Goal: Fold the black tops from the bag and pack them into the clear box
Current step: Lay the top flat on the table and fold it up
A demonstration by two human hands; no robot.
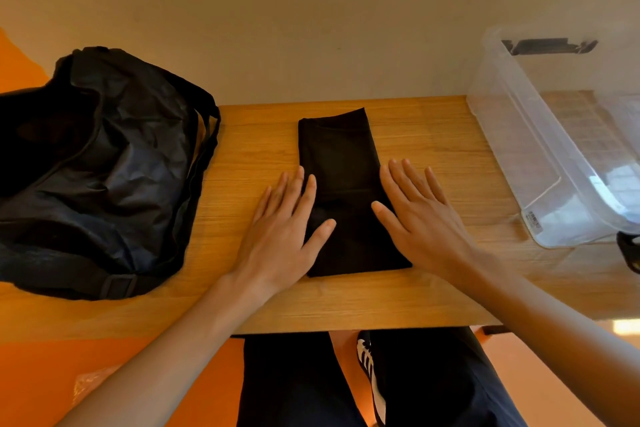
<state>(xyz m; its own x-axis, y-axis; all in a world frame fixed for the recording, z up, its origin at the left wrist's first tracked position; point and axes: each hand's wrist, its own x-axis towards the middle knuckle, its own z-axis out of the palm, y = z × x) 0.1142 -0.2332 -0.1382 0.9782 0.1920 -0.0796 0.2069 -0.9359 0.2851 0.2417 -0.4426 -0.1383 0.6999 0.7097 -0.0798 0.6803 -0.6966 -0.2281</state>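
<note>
Left hand [287, 229] flat, fingers straight, spread, over left edge of folded black top [346, 198]; thumb on fabric. Right hand [419, 218] flat, released, over top's right edge. Neither grasps. Top lies as long narrow strip mid-table [450, 149]. Black bag [100, 170] at left, clear box [540, 149] at right. Wooden tabletop, beige wall [311, 10], orange floor [138, 357].

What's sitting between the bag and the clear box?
Head view: the folded black top lies between bag and clear box, left hand and right hand flat at its sides.
</note>
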